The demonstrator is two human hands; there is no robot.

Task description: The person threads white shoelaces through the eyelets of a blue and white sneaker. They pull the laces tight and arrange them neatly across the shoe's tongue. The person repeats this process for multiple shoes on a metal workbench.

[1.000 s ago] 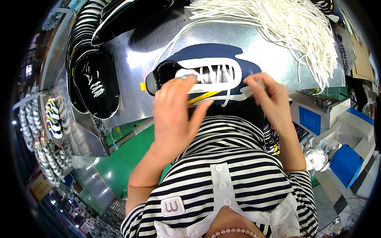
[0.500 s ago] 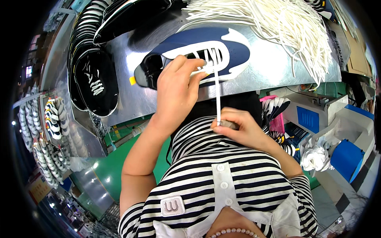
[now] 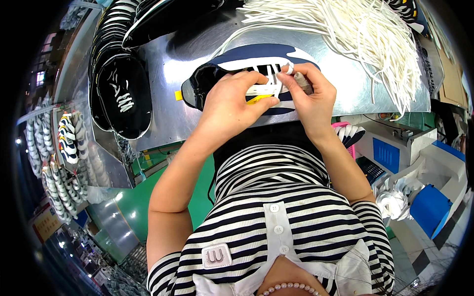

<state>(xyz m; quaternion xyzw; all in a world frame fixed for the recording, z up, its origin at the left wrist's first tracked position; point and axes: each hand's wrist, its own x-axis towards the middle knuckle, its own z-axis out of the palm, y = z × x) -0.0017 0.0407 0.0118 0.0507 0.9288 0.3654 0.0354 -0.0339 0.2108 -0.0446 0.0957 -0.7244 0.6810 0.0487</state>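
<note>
A navy and white shoe upper [image 3: 256,51] lies sideways on the metal table, with its dark heel opening to the left. White lace rows cross its throat. My left hand [image 3: 232,101] is closed on the near edge of the lacing strip, thumb below and fingers above, where a bit of yellow [image 3: 257,98] shows. My right hand [image 3: 316,96] pinches a white shoelace [image 3: 288,67] over the toe side of the throat, close to the left fingertips. One right finger wears a grey-brown wrap [image 3: 302,84]. The palms hide part of the upper.
A heap of loose white laces [image 3: 345,39] covers the back right of the metal table [image 3: 165,118]. Nested black shoe uppers [image 3: 123,98] stand at the left, with another dark upper [image 3: 173,19] behind. A pink basket [image 3: 351,148] hangs below the table's right edge.
My right hand has risen from near my waist to the throat with the lace, which was stretched taut before. My left hand has shifted slightly right along with the upper.
</note>
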